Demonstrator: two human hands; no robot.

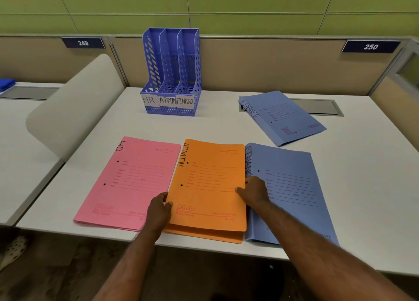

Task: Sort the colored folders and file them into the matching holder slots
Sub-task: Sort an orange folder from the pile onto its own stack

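Three folder stacks lie side by side near the desk's front edge: pink HR folders (129, 182) on the left, orange ADMIN folders (210, 187) in the middle, blue FINANCE folders (292, 187) on the right. My left hand (159, 210) grips the left edge of the orange stack, thumb on top. At its right edge my right hand (254, 191) holds the same stack, thumb on the cover. Another blue FINANCE folder stack (283, 117) lies further back on the right. The purple three-slot holder (172, 73), labelled HR, ADMIN, FINANCE, stands at the back with its slots showing no folders.
The white desk (215, 126) meets a beige partition behind the holder. A grey cable hatch (322, 106) is set into the desk at the back right. A rounded grey divider panel (74, 105) leans at the left edge, beside a neighbouring desk.
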